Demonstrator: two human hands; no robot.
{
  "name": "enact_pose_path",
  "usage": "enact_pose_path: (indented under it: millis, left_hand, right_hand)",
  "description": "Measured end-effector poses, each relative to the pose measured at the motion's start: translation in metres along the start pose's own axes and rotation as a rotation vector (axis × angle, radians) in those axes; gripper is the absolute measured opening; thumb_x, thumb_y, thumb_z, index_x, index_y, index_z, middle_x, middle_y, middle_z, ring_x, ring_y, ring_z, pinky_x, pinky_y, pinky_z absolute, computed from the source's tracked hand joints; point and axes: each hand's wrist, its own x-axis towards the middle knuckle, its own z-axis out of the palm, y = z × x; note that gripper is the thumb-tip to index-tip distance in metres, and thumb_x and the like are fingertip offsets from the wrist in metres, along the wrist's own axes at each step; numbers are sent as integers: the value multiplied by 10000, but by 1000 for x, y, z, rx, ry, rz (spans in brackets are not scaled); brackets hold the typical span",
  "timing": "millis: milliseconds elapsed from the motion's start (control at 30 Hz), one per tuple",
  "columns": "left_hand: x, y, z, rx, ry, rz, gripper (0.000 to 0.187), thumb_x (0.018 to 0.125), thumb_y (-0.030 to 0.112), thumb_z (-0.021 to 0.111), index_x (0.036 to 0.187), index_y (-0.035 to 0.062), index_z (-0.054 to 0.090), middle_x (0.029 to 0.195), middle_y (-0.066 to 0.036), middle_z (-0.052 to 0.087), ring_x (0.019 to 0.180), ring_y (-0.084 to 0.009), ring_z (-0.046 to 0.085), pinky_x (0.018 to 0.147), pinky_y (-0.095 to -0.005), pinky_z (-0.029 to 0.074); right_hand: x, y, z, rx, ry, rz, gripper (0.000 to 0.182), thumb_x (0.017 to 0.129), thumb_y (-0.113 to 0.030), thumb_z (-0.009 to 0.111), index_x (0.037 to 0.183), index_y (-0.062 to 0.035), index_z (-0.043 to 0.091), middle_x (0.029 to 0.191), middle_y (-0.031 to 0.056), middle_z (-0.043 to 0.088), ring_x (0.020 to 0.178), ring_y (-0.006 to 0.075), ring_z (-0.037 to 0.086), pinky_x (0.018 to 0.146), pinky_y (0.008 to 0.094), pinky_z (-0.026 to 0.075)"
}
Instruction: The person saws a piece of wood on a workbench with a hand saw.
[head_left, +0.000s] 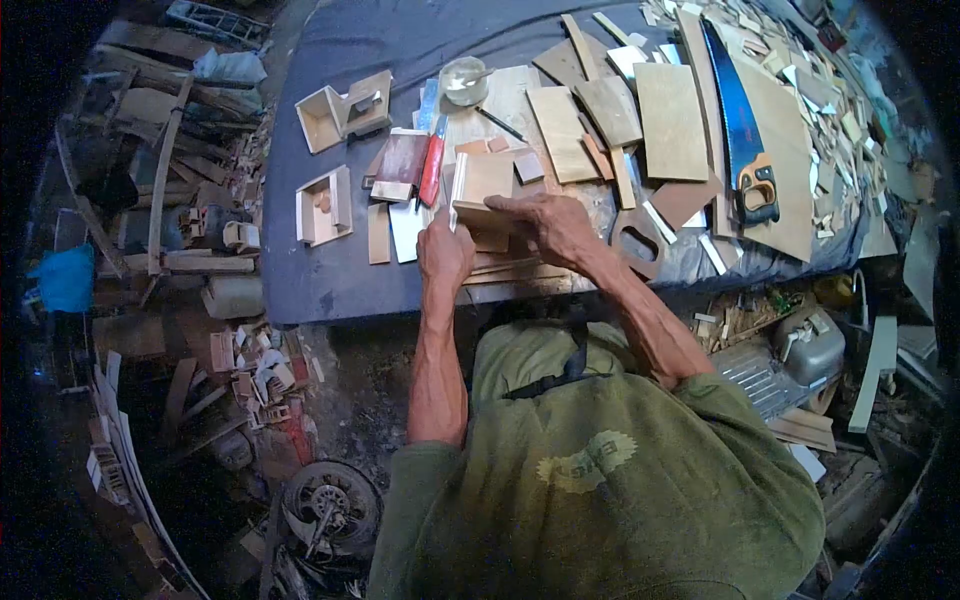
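Note:
My left hand [446, 252] is closed around the left edge of a small wooden board assembly [484, 212] near the table's front edge. A pale strip runs up this side of it. From the right, my right hand [550, 228] grips the same piece, its index finger along the upper edge. Parts of the piece are hidden behind my fingers. Just beyond my left hand lie a red-handled tool [433, 165] and a dark reddish wooden block [402, 160]. Small wood offcuts [529, 167] rest beyond the piece.
Small open wooden boxes [325, 207] stand at the left of the cloth-covered table [290, 270]. A clear jar [465, 82] and a dark pencil [501, 124] are at the back. Boards [674, 120], a blue handsaw [735, 110] and many scraps cover the right side.

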Motion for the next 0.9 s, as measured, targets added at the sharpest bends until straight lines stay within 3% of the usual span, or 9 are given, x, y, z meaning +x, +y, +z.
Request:
enact_pose_path:
  millis: [67,167,267,367,467,567,667,900]
  left_hand:
    - [-6,2,-7,-97,-13,29,355,858,128,547,1175,-17,616,970,-323,669,947,-511,634,852,-527,500]
    - [-6,-19,-5,-302,-72,72,392,862,130,539,1220,-17,602,1018,-331,660,986,-508,628,880,-501,496]
    - [-8,-38,0,-320,-51,134,408,880,137,532,1254,-16,583,1053,-332,653,1014,-506,623,886,-501,487]
    - [-14,-30,-5,-256,-83,45,423,901,145,519,1289,-17,560,1085,-334,644,1036,-516,606,901,-512,477]
    - [-14,-26,-5,-247,-69,80,429,915,165,518,1300,-23,548,1080,-341,642,1039,-523,600,900,-518,477]
    - [-14,-29,-1,-200,-50,81,430,944,171,510,1320,-35,545,1051,-303,670,985,-409,673,879,-436,500]
    - [-15,-18,-5,-233,-35,33,384,912,171,521,1234,-30,582,1020,-352,645,995,-523,613,862,-535,488]
    - [-14,-19,1,-203,30,100,344,894,170,556,1157,-46,602,933,-331,660,924,-518,632,816,-539,498]
  right_hand:
    - [-4,-5,-1,40,54,-61,541,863,-150,679,1375,-299,584,1038,145,723,853,352,694,717,430,550]
    - [-4,-3,4,35,66,-41,689,819,-72,568,1432,-382,511,997,87,721,815,307,701,655,430,557]
    - [0,-15,-10,-29,-48,50,683,824,-59,547,1425,-382,518,1004,101,724,819,328,700,664,438,557]
    - [1,-26,-20,-101,-137,93,675,818,-50,543,1411,-373,535,1010,104,727,826,338,701,675,438,559]
    - [-4,-8,7,13,71,-84,667,810,-58,553,1399,-372,547,1012,103,727,820,333,701,669,437,559]
    - [-5,-14,-1,42,13,-69,636,831,-59,613,1414,-305,551,1090,148,716,860,353,695,743,421,562]
    - [-1,-14,-5,48,-41,-34,644,815,-55,625,1410,-290,555,1128,130,713,891,356,691,767,425,562]
    - [-1,-11,-3,48,-52,-33,652,786,-84,667,1405,-253,553,1144,119,706,916,352,687,777,426,560]
